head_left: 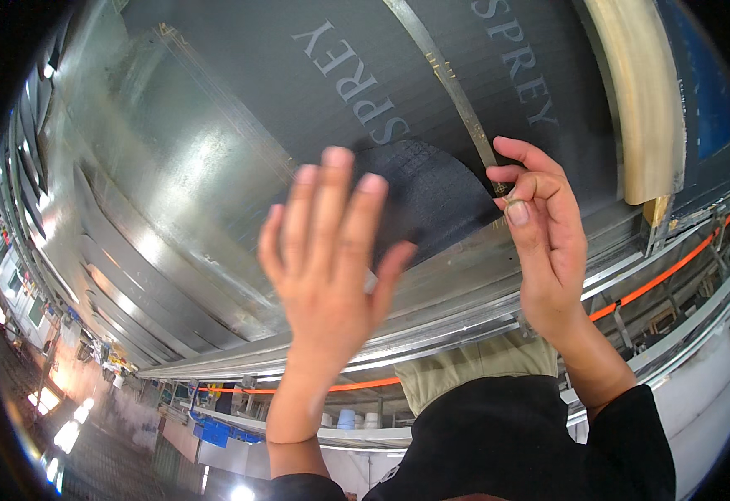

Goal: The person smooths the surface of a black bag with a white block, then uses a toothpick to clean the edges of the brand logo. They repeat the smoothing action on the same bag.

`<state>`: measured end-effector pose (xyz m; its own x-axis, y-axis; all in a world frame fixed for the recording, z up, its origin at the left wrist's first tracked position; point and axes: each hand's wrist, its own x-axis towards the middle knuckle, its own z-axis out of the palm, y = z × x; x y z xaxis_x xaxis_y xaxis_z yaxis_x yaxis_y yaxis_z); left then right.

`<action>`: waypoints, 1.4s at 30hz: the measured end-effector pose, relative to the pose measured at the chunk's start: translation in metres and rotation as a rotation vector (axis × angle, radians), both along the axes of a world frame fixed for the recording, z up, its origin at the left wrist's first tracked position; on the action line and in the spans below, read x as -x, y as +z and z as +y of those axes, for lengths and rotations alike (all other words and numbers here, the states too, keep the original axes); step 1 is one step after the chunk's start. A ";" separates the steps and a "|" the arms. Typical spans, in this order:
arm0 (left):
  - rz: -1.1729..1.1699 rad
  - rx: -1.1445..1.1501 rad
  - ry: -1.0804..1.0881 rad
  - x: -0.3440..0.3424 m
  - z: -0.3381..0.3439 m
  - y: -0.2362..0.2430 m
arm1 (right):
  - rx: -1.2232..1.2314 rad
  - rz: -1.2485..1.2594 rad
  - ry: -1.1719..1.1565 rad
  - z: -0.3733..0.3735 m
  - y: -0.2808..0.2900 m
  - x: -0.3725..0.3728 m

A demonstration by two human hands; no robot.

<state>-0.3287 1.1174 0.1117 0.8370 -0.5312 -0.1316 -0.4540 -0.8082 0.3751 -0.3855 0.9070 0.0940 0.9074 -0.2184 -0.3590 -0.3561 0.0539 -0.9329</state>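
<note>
My left hand (323,250) hovers with its fingers spread over a dark, curved-edged piece of sheet material (440,188), and nothing shows in its grip. To its right, my right hand (549,234) pinches thumb and finger together at the piece's right tip. A tiny pale bit shows at those fingertips, too small to name. Right beside them ends a narrow metal strip (461,100), which runs down from the top edge. Under the strip lies dark sheeting (256,67) with large pale lettering.
A shiny metal table (123,108) bears the sheeting, its long front rail (240,359) close to my body. At the right lies a thick cream-coloured roll or bar (649,100). An orange cord (666,267) runs below the rail. Cone-shaped spools (347,419) stand underneath.
</note>
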 end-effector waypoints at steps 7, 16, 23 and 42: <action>-0.114 0.007 0.078 -0.024 0.013 -0.026 | -0.083 0.017 0.102 -0.009 -0.005 -0.001; 0.155 0.164 0.094 -0.020 0.017 -0.009 | 0.107 -0.204 0.360 -0.019 -0.008 0.010; 0.358 0.302 0.096 -0.015 0.023 -0.013 | 0.038 -0.175 0.276 -0.020 -0.009 0.013; 0.245 0.272 0.411 -0.053 -0.015 -0.033 | 0.784 -0.491 0.715 -0.022 -0.017 -0.039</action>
